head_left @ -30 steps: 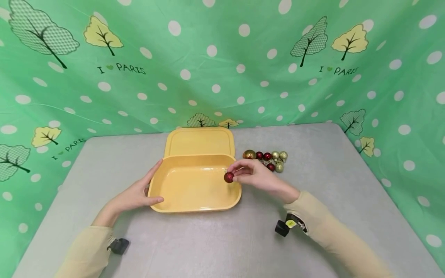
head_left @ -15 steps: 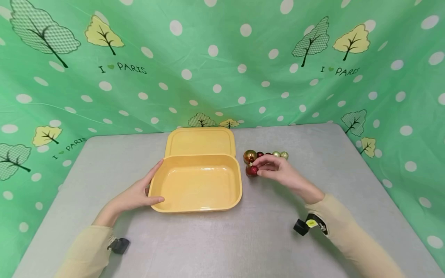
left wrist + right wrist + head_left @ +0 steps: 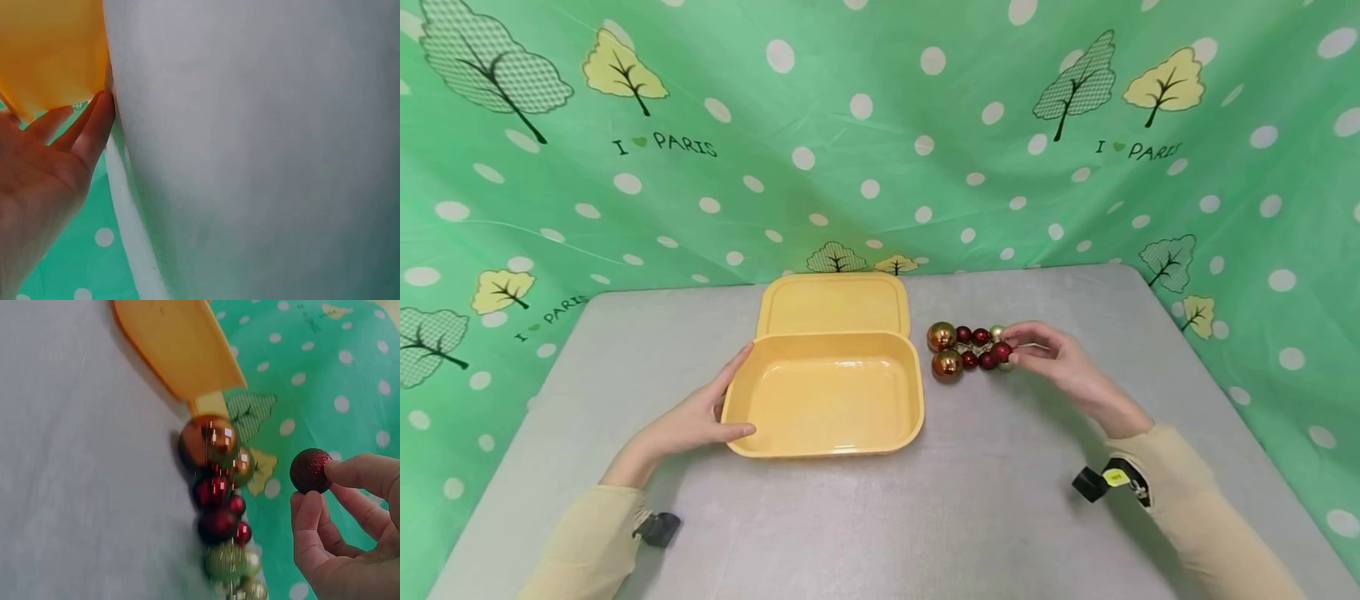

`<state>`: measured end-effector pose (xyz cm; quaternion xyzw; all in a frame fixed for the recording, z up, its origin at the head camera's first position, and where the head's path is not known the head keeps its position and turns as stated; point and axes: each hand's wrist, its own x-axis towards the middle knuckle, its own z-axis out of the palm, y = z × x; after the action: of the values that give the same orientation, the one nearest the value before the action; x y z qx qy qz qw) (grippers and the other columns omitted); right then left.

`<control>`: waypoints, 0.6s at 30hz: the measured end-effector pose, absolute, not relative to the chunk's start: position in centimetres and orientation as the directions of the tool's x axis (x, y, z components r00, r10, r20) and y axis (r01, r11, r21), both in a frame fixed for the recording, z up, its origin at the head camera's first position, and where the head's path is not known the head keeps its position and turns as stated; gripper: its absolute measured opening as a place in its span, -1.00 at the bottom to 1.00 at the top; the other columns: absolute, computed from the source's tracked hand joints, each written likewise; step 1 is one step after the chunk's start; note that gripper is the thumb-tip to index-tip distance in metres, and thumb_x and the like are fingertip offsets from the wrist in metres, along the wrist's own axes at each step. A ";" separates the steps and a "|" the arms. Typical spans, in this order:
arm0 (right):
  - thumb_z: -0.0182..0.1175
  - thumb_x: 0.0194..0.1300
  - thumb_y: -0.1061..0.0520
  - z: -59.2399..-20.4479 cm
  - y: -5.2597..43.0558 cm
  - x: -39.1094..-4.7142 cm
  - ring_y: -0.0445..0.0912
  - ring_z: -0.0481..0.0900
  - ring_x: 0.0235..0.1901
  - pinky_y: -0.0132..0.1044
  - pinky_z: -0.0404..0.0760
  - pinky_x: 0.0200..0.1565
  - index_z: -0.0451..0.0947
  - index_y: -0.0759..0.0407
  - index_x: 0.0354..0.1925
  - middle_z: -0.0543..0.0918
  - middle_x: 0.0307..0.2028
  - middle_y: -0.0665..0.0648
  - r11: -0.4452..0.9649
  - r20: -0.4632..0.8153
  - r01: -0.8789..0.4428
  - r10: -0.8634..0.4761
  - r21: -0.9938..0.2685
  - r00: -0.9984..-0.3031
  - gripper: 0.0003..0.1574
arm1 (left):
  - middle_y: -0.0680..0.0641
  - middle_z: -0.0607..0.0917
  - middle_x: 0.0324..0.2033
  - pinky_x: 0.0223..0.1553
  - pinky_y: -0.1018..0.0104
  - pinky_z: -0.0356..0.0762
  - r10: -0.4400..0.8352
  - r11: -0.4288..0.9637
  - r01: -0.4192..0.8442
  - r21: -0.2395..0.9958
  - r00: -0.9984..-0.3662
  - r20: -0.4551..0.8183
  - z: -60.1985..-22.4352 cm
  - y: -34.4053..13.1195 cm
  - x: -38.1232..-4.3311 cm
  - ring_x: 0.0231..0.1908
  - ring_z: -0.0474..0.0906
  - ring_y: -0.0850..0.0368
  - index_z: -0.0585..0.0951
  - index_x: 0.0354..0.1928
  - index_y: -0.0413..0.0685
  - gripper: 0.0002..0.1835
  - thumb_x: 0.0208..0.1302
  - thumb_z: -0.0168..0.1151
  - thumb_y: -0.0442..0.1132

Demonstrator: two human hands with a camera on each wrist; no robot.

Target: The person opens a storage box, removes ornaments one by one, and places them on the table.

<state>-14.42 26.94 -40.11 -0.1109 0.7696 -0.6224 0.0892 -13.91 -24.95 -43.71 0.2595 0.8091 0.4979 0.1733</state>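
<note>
My left hand [image 3: 703, 417] holds the left end of a yellow plastic container [image 3: 823, 446], thumb over the rim and fingers along the outside. In the left wrist view, the fingers lie against the container's end wall. My right hand [image 3: 1063, 367] pinches a dark red glitter Christmas ball [image 3: 310, 470] between thumb and fingertips. In the head view this ball overlaps the right end of two rows of Christmas balls. Two large shiny bronze balls [image 3: 947, 365] stand at the left end of the rows, smaller red balls [image 3: 981, 337] follow, and pale gold balls [image 3: 997, 332] are partly hidden at the right.
A flat yellow lid [image 3: 833, 304] lies behind the container. The grey table [image 3: 865, 525] extends in front and to both sides. Green dotted cloth [image 3: 865, 133] hangs around its back and sides.
From over the container's right side, my right hand has moved rightward, past the bronze balls, to the gold end of the rows, still pinching the red ball. My left hand keeps its place.
</note>
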 end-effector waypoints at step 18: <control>0.19 0.30 0.30 -42.0 31.0 -14.6 -0.25 0.58 -0.11 -0.28 0.56 -0.02 0.41 0.47 0.17 0.59 0.03 0.16 0.351 -0.079 0.004 -0.202 -0.936 -0.976 -0.50 | -0.24 -0.21 0.48 0.03 0.43 0.44 0.594 0.371 0.245 0.896 -0.804 -0.026 -43.7 -24.8 -14.1 0.26 0.18 -0.31 -0.26 0.54 0.17 0.18 0.13 0.41 -0.35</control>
<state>-14.63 31.04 -42.03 -0.0607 0.8170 -0.5662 0.0907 -14.05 -24.75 -43.72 0.2594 0.8091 0.4973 0.1754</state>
